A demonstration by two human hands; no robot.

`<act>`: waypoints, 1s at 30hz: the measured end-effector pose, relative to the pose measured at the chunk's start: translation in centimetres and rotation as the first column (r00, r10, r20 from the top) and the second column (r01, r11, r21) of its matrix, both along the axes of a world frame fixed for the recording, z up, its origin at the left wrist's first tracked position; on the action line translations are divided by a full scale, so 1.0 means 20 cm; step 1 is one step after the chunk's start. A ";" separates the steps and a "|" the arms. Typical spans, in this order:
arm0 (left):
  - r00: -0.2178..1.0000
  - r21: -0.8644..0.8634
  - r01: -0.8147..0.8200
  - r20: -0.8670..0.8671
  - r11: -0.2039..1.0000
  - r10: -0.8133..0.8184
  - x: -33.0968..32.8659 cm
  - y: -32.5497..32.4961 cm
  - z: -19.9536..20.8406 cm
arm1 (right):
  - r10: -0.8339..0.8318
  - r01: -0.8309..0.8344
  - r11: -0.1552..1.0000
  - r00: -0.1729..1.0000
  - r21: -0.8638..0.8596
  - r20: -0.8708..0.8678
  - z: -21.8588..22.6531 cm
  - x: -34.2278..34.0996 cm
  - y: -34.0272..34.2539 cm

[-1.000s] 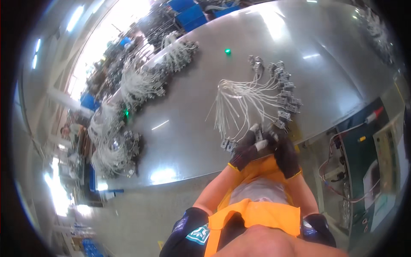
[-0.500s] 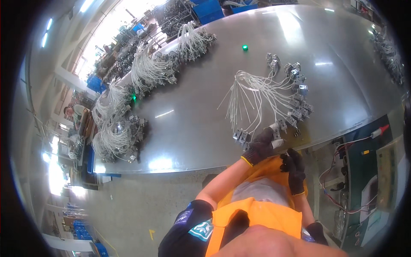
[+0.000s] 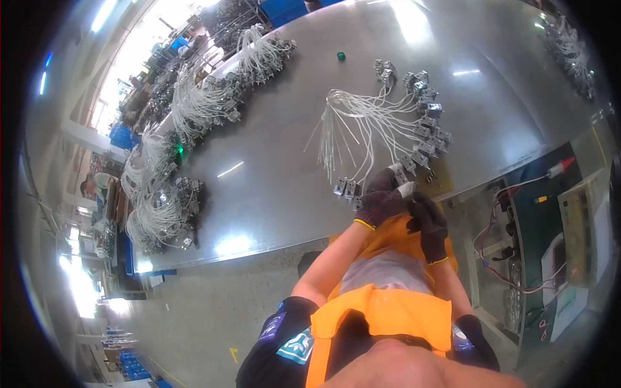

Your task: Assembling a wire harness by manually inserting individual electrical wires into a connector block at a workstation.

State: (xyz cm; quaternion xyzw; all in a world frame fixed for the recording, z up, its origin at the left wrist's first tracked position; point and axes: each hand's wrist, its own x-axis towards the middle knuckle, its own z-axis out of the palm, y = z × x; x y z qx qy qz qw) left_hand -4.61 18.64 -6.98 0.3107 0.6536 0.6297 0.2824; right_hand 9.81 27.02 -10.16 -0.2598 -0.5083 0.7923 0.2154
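A factory workshop — its long metal worktable (image 3: pixel 278 142) strewn with white-wired metal parts (image 3: pixel 428 121), blue bins (image 3: pixel 283 9) beyond.

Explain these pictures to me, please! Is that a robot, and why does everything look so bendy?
No robot here: those are a person's own two hands in dark gloves. A very wide camera worn on the head looks down at them, and its view bends straight edges toward the rim. On the shiny table lies a bunch of white cords, with small metal parts at many ends. More bundles lie along the table's left side. The left hand has its fingertips at one metal part. The right hand is beside it; I can't tell whether it holds anything.
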 end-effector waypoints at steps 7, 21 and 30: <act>0.986 -0.133 -0.133 -0.114 0.982 0.118 0.05 0.02 0.07 | -0.007 0.213 0.289 0.975 0.933 -0.220 0.01 -0.08 0.04; 0.800 -0.036 -0.242 -0.573 0.970 0.179 0.12 -0.11 0.01 | 0.113 -0.139 0.981 0.977 -0.133 -0.182 -0.05 0.03 -0.05; 0.475 -0.432 0.021 -0.789 0.902 -0.389 -0.15 -0.45 0.19 | 0.234 -0.238 0.971 0.953 0.000 -0.195 -0.01 -0.14 0.09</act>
